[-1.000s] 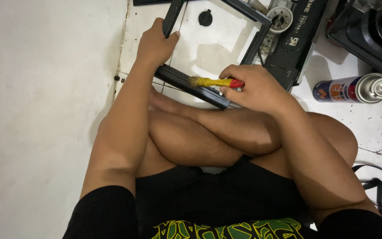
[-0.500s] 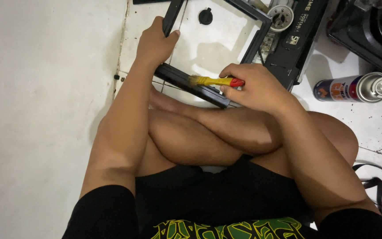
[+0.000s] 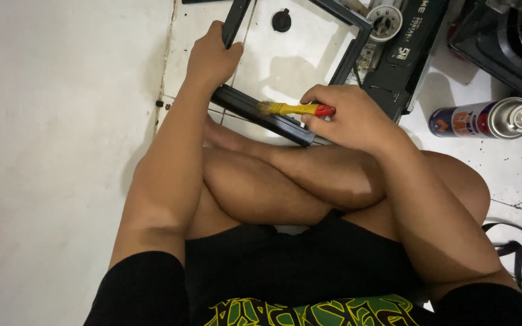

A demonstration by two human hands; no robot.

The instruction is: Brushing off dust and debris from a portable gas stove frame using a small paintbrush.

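A black rectangular metal frame (image 3: 255, 110) lies on the white tiled floor in front of my crossed legs. My left hand (image 3: 211, 57) grips the frame's left bar near its near corner. My right hand (image 3: 348, 118) holds a small brush (image 3: 294, 109) with a yellow and red handle. The bristles point left and rest on the frame's near bar.
A black stove body (image 3: 403, 51) with a knob (image 3: 383, 16) lies just right of the frame. A spray can (image 3: 484, 118) lies on its side farther right. A small black round part (image 3: 281, 20) sits inside the frame. Another black stove (image 3: 509, 42) is at the top right. A sandal (image 3: 518, 247) lies at the right edge.
The brush has shifted slightly along the near bar of the frame. Both hands stay almost where they were.
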